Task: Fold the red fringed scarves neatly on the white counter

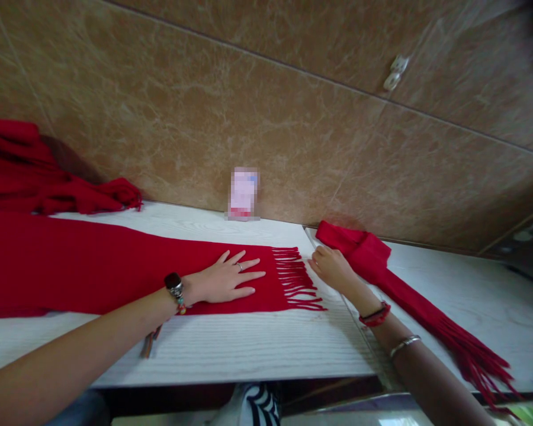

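A red scarf [133, 266] lies flat along the white tabletop, its fringe [291, 278] pointing right. My left hand [224, 278] rests on it near that end, palm down with the fingers spread. Just beyond the tips of the fringe, my right hand [331, 266] is closed, its fingers curled together. Whatever may be between those fingers is too small or hidden to make out. Close behind the right hand is another red scarf [368, 251], partly folded, with a long fringed tail running toward the front right.
More red cloth [18, 171] is bunched at the back left against the brown marbled wall [182, 106]. A small blurred pinkish packet [243, 192] leans on the wall. The white tabletop [249, 349] has a seam near my right arm. A white socket [396, 72] sits on the wall.
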### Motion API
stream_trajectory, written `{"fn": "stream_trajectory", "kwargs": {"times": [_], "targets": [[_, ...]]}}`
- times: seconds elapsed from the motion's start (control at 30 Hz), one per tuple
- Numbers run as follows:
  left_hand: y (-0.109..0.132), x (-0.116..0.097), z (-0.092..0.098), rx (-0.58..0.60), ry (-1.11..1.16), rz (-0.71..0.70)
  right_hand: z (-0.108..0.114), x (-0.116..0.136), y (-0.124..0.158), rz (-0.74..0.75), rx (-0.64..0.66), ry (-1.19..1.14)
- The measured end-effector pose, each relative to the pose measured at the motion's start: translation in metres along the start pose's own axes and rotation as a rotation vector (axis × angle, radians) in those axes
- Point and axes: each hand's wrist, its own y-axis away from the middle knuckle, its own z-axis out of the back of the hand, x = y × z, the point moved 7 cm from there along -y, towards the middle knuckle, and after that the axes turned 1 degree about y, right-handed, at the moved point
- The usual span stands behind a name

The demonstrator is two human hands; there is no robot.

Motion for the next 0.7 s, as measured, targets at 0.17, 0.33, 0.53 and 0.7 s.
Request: {"fn": "stream_trajectory", "kwargs": {"times": [0.17, 0.33, 0.53, 0.7], "targets": [[0.0, 0.0, 0.0, -0.014, 0.004, -0.006, 0.009, 0.035, 0.007, 0.245, -0.078, -0.33], [-0.001, 0.001, -0.001, -0.02, 0.013, -0.01, -0.003, 0.069, 0.019, 0.414, 0.162, -0.416], [-0.001, 0.0, -0.001, -0.023, 0.002, -0.009, 0.012, 0.062, 0.025, 0.395, 0.124, -0.47], [-0.002, 0.002, -0.001, -0.015, 0.007, -0.007, 0.026, 0.063, 0.027, 0.51, 0.128, -0.585]]}}
